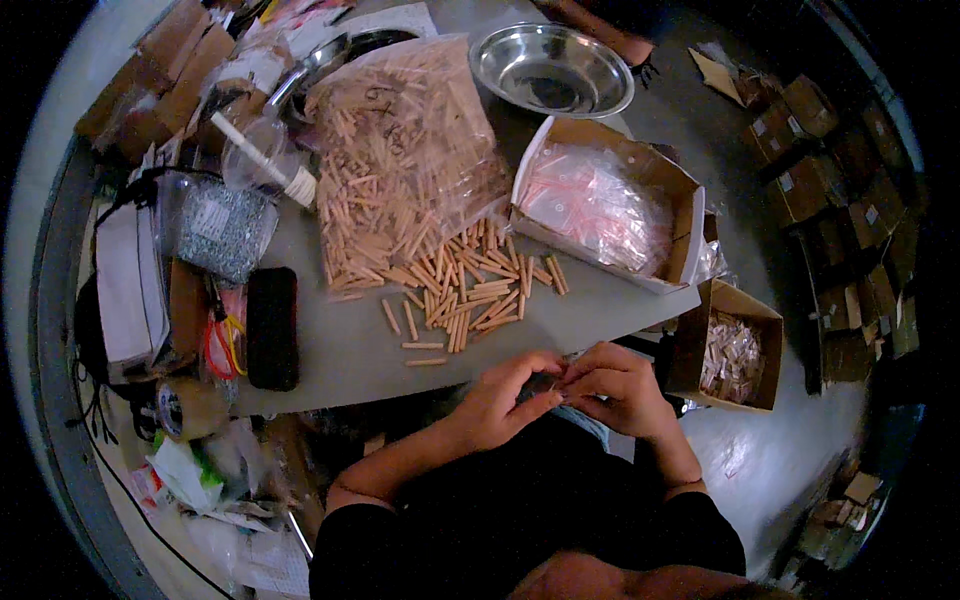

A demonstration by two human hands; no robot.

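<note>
My left hand (508, 398) and my right hand (625, 392) meet in front of my body, just off the near edge of the table. The fingers of both are pinched together around something small, mostly hidden; a glint suggests clear plastic, but its kind cannot be made out. Beyond the left hand lies a loose pile of short wooden dowels (470, 295), spilling from a large clear plastic bag (400, 130) full of them. To the right of the pile, a white cardboard box (528, 165) holds many small clear plastic bags (600, 205) with pinkish-red strips.
An open brown box (690, 365) of small filled packets (735, 355) stands right of my hands. Steel bowl (555, 70) at the back, near another person's arm (605, 30). On the left are a black case (271, 328), scissors (225, 340), a bag of screws (215, 228) and a tape roll (190, 408).
</note>
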